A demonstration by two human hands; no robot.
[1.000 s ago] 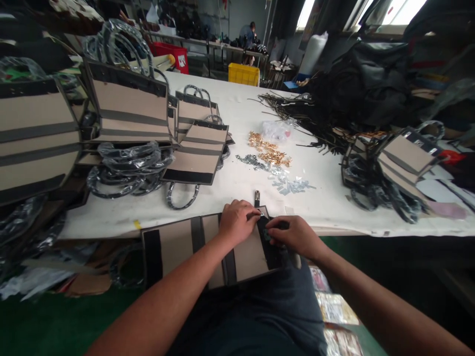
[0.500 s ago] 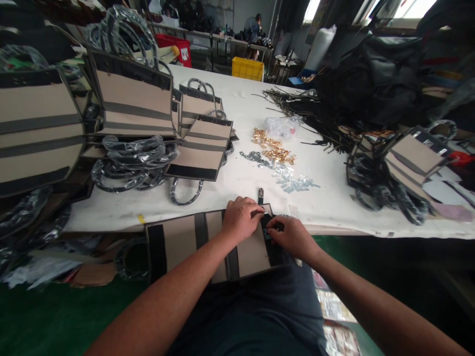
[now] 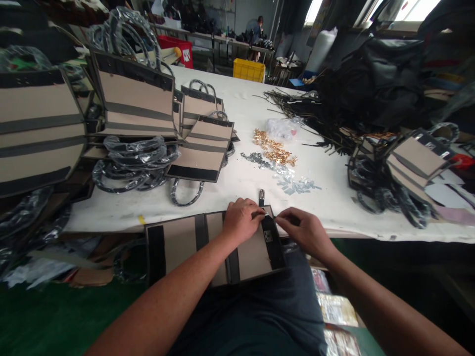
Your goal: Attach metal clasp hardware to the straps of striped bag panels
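An open beige-and-black bag panel (image 3: 180, 242) lies across my lap, its far side against the table edge. My left hand (image 3: 241, 221) rests on its right part, thumb and fingers pinched at a small silvery metal piece (image 3: 266, 213) by the black end strip. To the right of that strip, my right hand (image 3: 302, 227) is closed in a pinch at the panel's edge; what its fingertips hold is too small to make out. A metal plate (image 3: 267, 236) shows on the strip. Just beyond the panel, a short black strap with a metal fitting (image 3: 261, 196) sticks out over the table.
Gold-coloured fittings (image 3: 278, 156) and flat silvery strips (image 3: 297, 184) lie in heaps on the white table (image 3: 230, 193). Stacked bag panels with wrapped handles (image 3: 137, 153) stand at left, more bags (image 3: 411, 158) at right. Black cords (image 3: 297, 106) lie behind. A person (image 3: 257, 32) sits far back.
My right hand has moved up and right, off the black strip, uncovering the metal plate. My left hand stays nearly in place, still pinching.
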